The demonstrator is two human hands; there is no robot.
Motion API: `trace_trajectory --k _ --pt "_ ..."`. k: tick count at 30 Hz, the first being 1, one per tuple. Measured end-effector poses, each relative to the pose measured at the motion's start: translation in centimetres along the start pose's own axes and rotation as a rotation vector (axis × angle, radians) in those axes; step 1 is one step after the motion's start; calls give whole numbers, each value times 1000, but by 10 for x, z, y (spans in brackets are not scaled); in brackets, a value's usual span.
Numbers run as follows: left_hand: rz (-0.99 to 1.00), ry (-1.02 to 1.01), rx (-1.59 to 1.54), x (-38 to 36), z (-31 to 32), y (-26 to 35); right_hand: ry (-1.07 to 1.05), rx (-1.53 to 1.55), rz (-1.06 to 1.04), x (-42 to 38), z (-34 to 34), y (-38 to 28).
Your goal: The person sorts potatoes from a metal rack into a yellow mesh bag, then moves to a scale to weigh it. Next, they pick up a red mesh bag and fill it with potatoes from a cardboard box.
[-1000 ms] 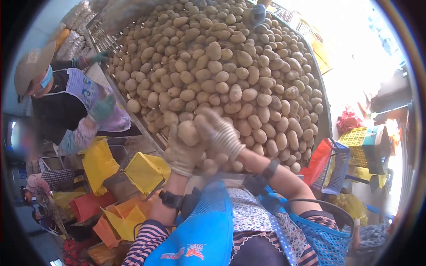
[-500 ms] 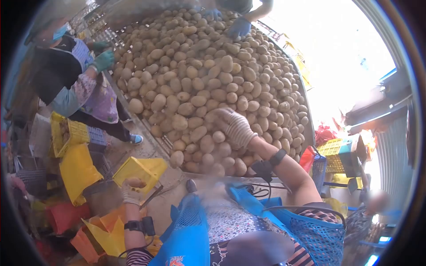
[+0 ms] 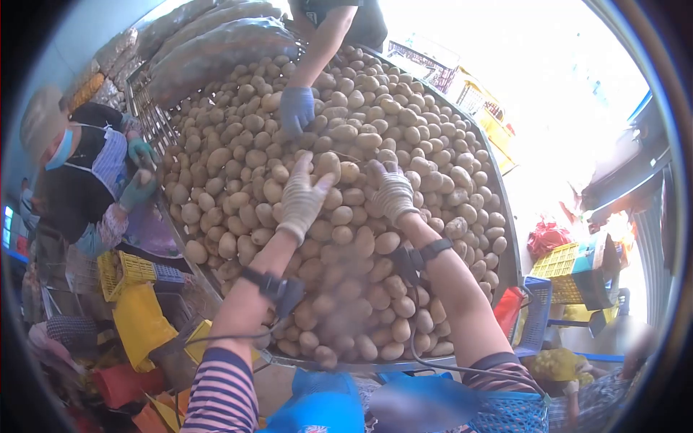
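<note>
A big heap of brown potatoes (image 3: 245, 155) fills a metal-railed sorting table (image 3: 510, 238) in front of me. My left hand (image 3: 299, 202), in a striped knit glove, reaches into the middle of the heap, with thumb and fingers closed about an upright potato (image 3: 329, 166). My right hand (image 3: 394, 193), gloved the same way, rests on the potatoes a little to the right. Its fingers are apart, their tips against the heap, and I see nothing held. Both wrists carry black straps with cables.
Across the table a co-worker's blue-gloved hand (image 3: 297, 110) touches the heap. At left, a person in green gloves (image 3: 138, 189) holds a potato. Yellow crates (image 3: 137, 268) stand lower left, a blue crate (image 3: 534, 307) at right. Filled sacks (image 3: 224, 58) lie at the back.
My left hand has come from the yellow basket at lower left, where it held a potato, up into the heap. My view has shifted forward; the co-worker's blue-gloved hand reaches nearer.
</note>
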State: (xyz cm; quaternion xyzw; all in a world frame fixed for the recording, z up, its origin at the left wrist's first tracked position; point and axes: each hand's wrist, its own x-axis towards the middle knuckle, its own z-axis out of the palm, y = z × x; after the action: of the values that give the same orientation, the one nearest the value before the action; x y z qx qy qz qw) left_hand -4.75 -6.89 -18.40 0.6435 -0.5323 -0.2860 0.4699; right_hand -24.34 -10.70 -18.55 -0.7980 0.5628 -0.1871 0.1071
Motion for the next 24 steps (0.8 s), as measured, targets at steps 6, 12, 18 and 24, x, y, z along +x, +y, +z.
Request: trace_trajectory --k 6,12,18,24 --pt "-37 -108 -241 56 36 -39 130 -905 -551 -4 2 42" --pt "-417 -436 -1709 -40 -14 18 408 -3847 -356 -40 -28 3" --pt "-524 -296 -2298 -130 -52 25 844 -3436 -508 -80 -16 -79" --pt "-146 -196 -1425 -191 -132 22 1276 -3855 -576 -118 -30 -158"
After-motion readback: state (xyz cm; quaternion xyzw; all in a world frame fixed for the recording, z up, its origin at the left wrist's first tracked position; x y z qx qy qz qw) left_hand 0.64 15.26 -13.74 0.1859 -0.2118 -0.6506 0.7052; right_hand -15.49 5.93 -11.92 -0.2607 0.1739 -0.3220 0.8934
